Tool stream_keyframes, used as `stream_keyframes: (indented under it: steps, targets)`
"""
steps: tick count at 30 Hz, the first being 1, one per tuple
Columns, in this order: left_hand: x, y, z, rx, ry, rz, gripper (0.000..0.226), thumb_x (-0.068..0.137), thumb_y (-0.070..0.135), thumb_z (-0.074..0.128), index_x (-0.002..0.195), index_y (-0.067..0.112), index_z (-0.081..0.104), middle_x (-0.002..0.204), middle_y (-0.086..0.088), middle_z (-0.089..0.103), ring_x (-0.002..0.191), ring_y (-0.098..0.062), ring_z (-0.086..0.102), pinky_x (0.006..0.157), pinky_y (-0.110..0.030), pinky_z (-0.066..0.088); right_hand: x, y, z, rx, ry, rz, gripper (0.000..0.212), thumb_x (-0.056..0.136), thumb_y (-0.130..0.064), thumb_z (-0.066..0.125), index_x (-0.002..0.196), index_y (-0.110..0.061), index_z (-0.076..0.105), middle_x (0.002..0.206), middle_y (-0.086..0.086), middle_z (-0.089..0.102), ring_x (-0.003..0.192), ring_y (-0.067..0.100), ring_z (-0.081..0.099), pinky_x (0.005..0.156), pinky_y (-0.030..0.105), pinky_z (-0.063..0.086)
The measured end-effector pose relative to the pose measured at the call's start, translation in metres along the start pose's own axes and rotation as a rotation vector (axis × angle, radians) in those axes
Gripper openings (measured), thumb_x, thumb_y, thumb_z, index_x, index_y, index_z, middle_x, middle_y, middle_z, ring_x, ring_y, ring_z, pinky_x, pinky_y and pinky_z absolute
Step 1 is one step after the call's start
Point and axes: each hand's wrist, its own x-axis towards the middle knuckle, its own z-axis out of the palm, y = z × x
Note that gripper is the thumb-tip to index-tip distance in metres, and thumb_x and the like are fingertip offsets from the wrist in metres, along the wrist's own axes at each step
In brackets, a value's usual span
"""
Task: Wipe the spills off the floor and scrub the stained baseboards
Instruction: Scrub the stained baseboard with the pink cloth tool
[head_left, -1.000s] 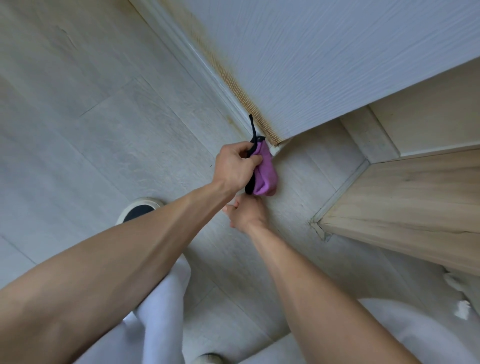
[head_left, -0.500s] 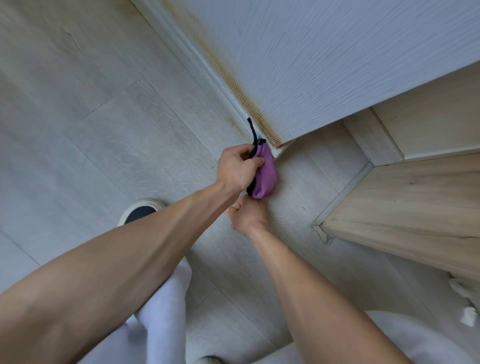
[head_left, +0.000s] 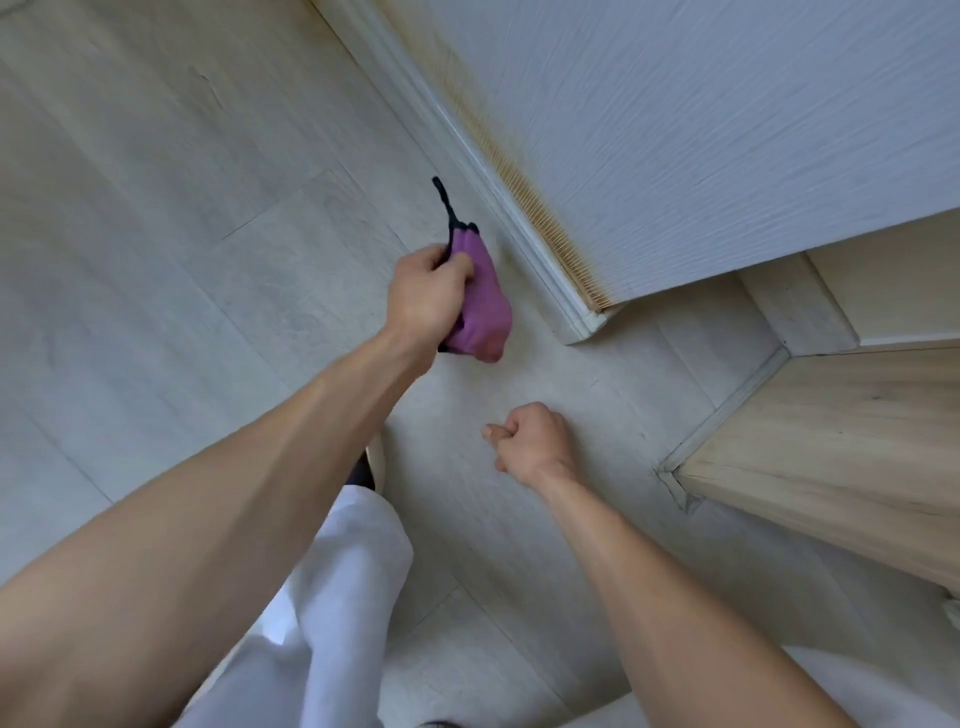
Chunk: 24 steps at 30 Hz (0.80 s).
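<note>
The floor (head_left: 208, 260) of pale planks fills most of the view, and no wet spill shows on it; only faint scuffs and a dull patch near the corner can be made out, so the wiping looks largely done, though that is a judgement. The wall (head_left: 701, 130) above is white and ribbed. Along its foot, a brown-orange stain (head_left: 524, 171) runs in a long band just above the baseboard (head_left: 498, 192), right down to the corner end. That band looks untouched, so the scrubbing is the main part left.

A light wood cabinet (head_left: 841, 431) stands to the right, well apart from the work.

The left hand (head_left: 426, 296) is clenched round a bunched purple cloth (head_left: 480, 306) with dark trim, most of which bulges out on the wall side of the fist. The cloth hangs just above or on the floor, which one I cannot tell, near the baseboard but not touching it.

The right hand (head_left: 530, 439) is curled into a fist holding nothing, knuckles toward the floor, nearer the person than the cloth.
</note>
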Motion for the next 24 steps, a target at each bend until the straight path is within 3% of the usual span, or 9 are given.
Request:
stream_keyframes:
  steps: [3,7,10,17,20,24]
  targets:
    - [0.043,0.026,-0.016,-0.056,0.11,0.031,0.018,0.09,0.005,0.057,0.084,0.02,0.067,0.081,0.0,0.067,0.076,-0.017,0.065,0.073,-0.04,0.059,-0.002,-0.002,-0.003,-0.013,-0.035,0.004,0.036,0.093,-0.037,0.073,0.07,-0.013,0.06,0.077,0.016,0.075,0.075,0.029,0.075,0.066,0.037,0.061]
    - [0.083,0.042,-0.016,0.181,0.291,0.212,0.031,0.083,0.006,0.053,0.097,0.02,0.076,0.088,0.007,0.073,0.09,-0.017,0.07,0.087,-0.038,0.059,-0.001,-0.002,-0.005,-0.001,-0.041,0.004,0.037,0.093,-0.037,0.073,0.068,-0.015,0.058,0.076,0.015,0.075,0.074,0.029,0.075,0.064,0.039,0.062]
    - [0.082,0.04,-0.005,0.292,0.288,0.202,0.04,0.088,0.003,0.049,0.114,0.016,0.077,0.102,0.006,0.076,0.098,-0.016,0.071,0.094,-0.031,0.057,-0.001,-0.001,-0.006,-0.007,-0.044,0.002,0.04,0.093,-0.037,0.073,0.066,-0.011,0.059,0.07,0.012,0.074,0.071,0.026,0.075,0.067,0.04,0.062]
    - [0.032,-0.008,0.034,0.243,0.186,0.168,0.04,0.094,0.006,0.052,0.126,0.018,0.073,0.108,0.003,0.077,0.097,-0.016,0.072,0.093,-0.029,0.057,0.001,-0.003,-0.007,-0.012,-0.056,0.016,0.043,0.092,-0.037,0.073,0.071,-0.001,0.061,0.066,0.012,0.072,0.068,0.024,0.074,0.067,0.039,0.061]
    - [0.018,-0.024,0.042,0.19,0.06,0.12,0.035,0.097,0.006,0.057,0.125,0.019,0.073,0.106,0.009,0.076,0.092,-0.009,0.071,0.087,-0.023,0.057,-0.001,-0.005,-0.007,-0.011,-0.052,0.023,0.043,0.092,-0.037,0.073,0.071,-0.001,0.061,0.067,0.012,0.072,0.068,0.022,0.074,0.067,0.038,0.061]
    - [0.04,-0.009,0.009,0.14,0.053,0.097,0.035,0.084,0.009,0.065,0.113,0.021,0.078,0.102,0.008,0.078,0.097,-0.014,0.074,0.091,-0.033,0.06,-0.001,-0.004,-0.006,-0.026,-0.037,0.011,0.045,0.09,-0.037,0.073,0.058,-0.014,0.053,0.06,0.009,0.07,0.066,0.024,0.073,0.066,0.037,0.059]
